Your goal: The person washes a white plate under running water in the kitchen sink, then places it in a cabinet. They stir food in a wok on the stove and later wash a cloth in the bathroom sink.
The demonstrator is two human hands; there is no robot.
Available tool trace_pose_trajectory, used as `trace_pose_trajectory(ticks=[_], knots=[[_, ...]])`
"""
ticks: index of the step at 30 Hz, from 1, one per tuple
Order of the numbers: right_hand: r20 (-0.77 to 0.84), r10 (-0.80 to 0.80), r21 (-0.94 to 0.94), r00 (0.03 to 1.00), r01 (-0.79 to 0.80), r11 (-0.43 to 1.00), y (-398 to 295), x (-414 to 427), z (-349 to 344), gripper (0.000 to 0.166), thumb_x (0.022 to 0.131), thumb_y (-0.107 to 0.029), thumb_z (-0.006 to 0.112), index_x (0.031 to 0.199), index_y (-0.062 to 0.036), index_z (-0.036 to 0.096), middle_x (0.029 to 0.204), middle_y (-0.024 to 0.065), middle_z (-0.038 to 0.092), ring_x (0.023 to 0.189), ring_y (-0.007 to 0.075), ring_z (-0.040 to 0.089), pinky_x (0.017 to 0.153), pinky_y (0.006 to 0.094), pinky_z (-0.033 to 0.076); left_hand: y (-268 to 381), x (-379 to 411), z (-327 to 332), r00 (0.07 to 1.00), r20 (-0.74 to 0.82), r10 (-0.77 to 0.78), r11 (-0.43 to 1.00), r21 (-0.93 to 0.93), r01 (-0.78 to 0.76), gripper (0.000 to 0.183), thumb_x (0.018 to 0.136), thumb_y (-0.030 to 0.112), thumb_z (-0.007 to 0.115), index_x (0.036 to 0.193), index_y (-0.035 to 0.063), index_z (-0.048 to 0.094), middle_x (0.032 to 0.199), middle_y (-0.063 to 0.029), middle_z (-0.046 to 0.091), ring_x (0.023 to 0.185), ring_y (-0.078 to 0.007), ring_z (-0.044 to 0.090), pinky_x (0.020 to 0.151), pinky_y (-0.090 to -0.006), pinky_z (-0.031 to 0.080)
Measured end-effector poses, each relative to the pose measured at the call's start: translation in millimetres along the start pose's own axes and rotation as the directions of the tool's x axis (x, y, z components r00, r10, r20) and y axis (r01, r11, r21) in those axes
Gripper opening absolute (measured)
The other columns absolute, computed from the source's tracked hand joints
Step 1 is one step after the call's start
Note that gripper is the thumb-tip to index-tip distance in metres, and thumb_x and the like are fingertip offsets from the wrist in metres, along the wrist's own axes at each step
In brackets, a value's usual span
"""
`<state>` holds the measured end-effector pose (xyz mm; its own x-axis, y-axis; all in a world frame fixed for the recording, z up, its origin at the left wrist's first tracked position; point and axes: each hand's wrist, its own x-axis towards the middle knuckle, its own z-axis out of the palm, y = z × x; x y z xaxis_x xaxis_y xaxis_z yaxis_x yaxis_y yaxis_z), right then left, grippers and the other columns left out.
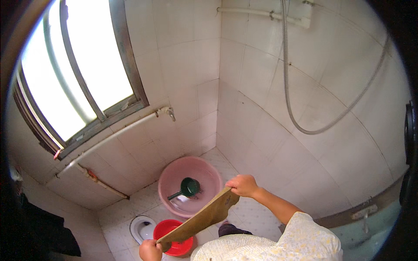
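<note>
A brown cloth (209, 212) is stretched between my two hands, its upper edge pulled nearly straight. My left hand (151, 250) grips one corner at the bottom of the view. At the opposite corner, my right hand (244, 186) is closed on the cloth, higher and to the right. Below the cloth's left part stands a red plastic basin (183, 250), partly hidden by it. Beyond the cloth is a large pink plastic tub (166, 202) holding water. A dark green dipper (190, 187) with a handle lies in the tub.
A white squat toilet (143, 228) is set in the tiled floor beside the red basin. A wall pipe ends in a tap (170, 113) under the window (98, 55). The shower hose (287, 88) hangs in a loop at right. Dark fabric (49, 225) hangs at lower left.
</note>
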<state>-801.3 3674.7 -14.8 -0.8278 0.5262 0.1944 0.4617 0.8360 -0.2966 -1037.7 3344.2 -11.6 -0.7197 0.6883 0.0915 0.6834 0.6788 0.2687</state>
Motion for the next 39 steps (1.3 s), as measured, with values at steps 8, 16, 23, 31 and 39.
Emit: trace_pose_trajectory(ticks=[8,16,23,31,39], knots=[[-0.235,0.110,0.199,0.966,-0.063,0.978,50,210,-28,0.019,0.071,-0.019,0.046,0.086,-0.0167,0.058,0.073,0.0080,0.058,0.068,0.0286,0.056,0.059,0.0408,0.044,39,178,-14,0.969,-0.072,-0.237,0.726,-0.675,0.127,0.016,0.078,0.008,0.040,0.079,0.0016,0.055,0.060,-0.0032,0.051,0.042,-0.0112,0.047,0.035,-0.0251,0.039],[-0.702,0.127,0.453,0.700,0.302,0.839,96,357,-130,0.024,0.065,-0.003,0.051,0.086,-0.0113,0.059,0.077,0.0095,0.059,0.071,0.0272,0.056,0.062,0.0347,0.044,147,348,-87,0.884,-0.430,-0.181,0.268,-0.887,-0.376,0.026,0.084,0.009,0.046,0.109,0.0006,0.047,0.100,-0.0070,0.051,0.086,-0.0115,0.052,0.075,-0.0230,0.045],[-0.405,0.050,0.264,0.913,0.065,0.962,158,355,-14,0.044,0.068,-0.008,0.052,0.111,-0.0112,0.047,0.116,0.0091,0.046,0.106,0.0256,0.044,0.082,0.0343,0.040,139,387,24,0.957,-0.041,-0.288,0.530,-0.839,0.123,0.053,0.072,-0.003,0.049,0.122,0.0025,0.033,0.108,-0.0106,0.048,0.070,-0.0135,0.052,0.054,-0.0239,0.046],[0.586,0.379,0.203,0.716,-0.583,0.787,186,128,189,0.029,0.074,-0.026,0.051,0.090,-0.0038,0.057,0.087,0.0152,0.058,0.081,0.0349,0.055,0.072,0.0429,0.043,76,240,94,0.726,0.549,-0.414,0.032,-0.788,0.615,0.065,0.072,-0.001,0.051,0.128,0.0117,0.021,0.121,-0.0141,0.028,0.076,-0.0275,0.054,0.062,-0.0385,0.050],[0.352,-0.373,0.347,0.858,-0.490,-0.800,37,222,100,0.077,0.078,-0.057,0.036,0.123,0.0048,0.028,0.126,0.0217,0.030,0.120,0.0294,0.028,0.100,0.0419,0.020,22,120,34,0.543,0.572,-0.615,-0.288,-0.804,0.521,0.050,0.076,0.016,0.054,0.120,0.0100,0.032,0.111,-0.0128,0.037,0.084,-0.0384,0.051,0.069,-0.0449,0.048]])
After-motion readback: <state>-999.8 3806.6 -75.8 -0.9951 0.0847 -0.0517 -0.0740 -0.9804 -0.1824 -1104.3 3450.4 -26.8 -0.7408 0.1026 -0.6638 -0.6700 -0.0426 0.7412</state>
